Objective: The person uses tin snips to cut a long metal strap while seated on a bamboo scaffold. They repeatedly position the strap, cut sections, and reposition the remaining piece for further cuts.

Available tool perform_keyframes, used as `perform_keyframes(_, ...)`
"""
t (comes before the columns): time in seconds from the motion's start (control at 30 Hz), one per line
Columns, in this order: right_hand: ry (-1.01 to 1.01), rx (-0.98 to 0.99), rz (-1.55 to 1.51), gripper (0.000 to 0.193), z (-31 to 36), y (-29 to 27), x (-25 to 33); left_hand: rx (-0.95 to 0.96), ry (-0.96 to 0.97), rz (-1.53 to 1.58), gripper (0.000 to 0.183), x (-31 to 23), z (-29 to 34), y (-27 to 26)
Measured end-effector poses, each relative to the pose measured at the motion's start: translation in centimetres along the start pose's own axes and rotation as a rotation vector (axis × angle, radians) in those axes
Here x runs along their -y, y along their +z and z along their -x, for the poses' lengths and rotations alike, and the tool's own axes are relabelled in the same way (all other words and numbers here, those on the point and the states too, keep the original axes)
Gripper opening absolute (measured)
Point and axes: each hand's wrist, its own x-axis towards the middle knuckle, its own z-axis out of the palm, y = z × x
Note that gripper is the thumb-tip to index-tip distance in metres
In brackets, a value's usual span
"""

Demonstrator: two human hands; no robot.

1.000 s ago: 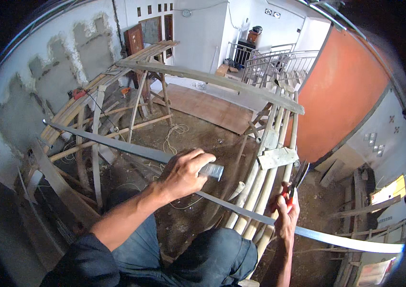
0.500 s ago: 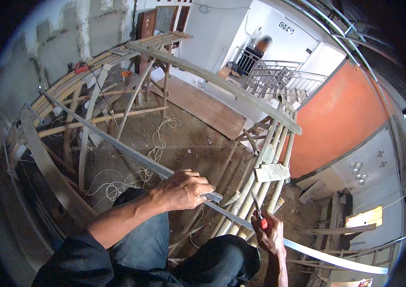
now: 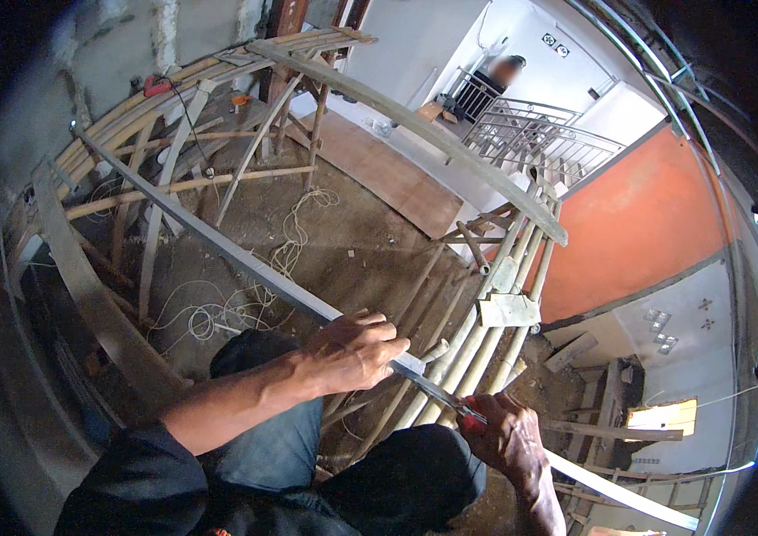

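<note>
My left hand [image 3: 356, 353] is closed over a long grey metal channel [image 3: 218, 246], which runs from the far left scaffold towards my right knee. Its cut-looking end shows just past my fingers. In my right hand [image 3: 506, 433] is a pair of red-handled snips [image 3: 473, 414], gripped with the blades pointing back at my left hand. The blades lie along the metal by that end; whether they bite into it I cannot make out. A thin bright metal strip [image 3: 624, 491] runs on beyond my right wrist to the lower right.
I sit high above a dirt floor. Bamboo poles [image 3: 477, 357] lie to the right of my knees, with a plank [image 3: 423, 129] crossing ahead. A red power tool [image 3: 157, 86] rests on the left bamboo scaffold. Loose pale cable [image 3: 205, 317] is on the floor; a person [image 3: 499, 71] is by the far railing.
The snips have swung down from pointing upward to lie along the metal, and my right hand has turned with them. My left hand keeps its hold; the view has shifted slightly.
</note>
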Motion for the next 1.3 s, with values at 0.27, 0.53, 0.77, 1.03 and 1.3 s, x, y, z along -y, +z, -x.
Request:
perform_keyframes(0.27, -0.004, 0.051, -0.044, 0.028, -1.1, -0.6, 0.4, 0.007, 0.012, 0.018, 0.046, 0.1, 0.2, 0.1)
perform_keyframes(0.53, -0.007, 0.063, -0.083, 0.027, -1.8, -0.8, 0.5, -0.013, 0.022, -0.009, 0.048, 0.1, 0.1, 0.2)
perform_keyframes(0.77, 0.042, 0.080, -0.085, 0.021, -1.9, -0.8, 1.0, 0.027, -0.005, 0.022, 0.045, 0.1, 0.1, 0.2)
perform_keyframes(1.03, 0.055, 0.125, -0.115, 0.028, -1.9, -0.9, 1.1, 0.067, -0.048, 0.054, 0.025, 0.0, 0.1, 0.1)
perform_keyframes(1.3, 0.111, 0.162, -0.139, 0.023, -1.9, -0.5, 0.7, 0.048, -0.036, 0.047, 0.022, -0.2, 0.2, -0.1)
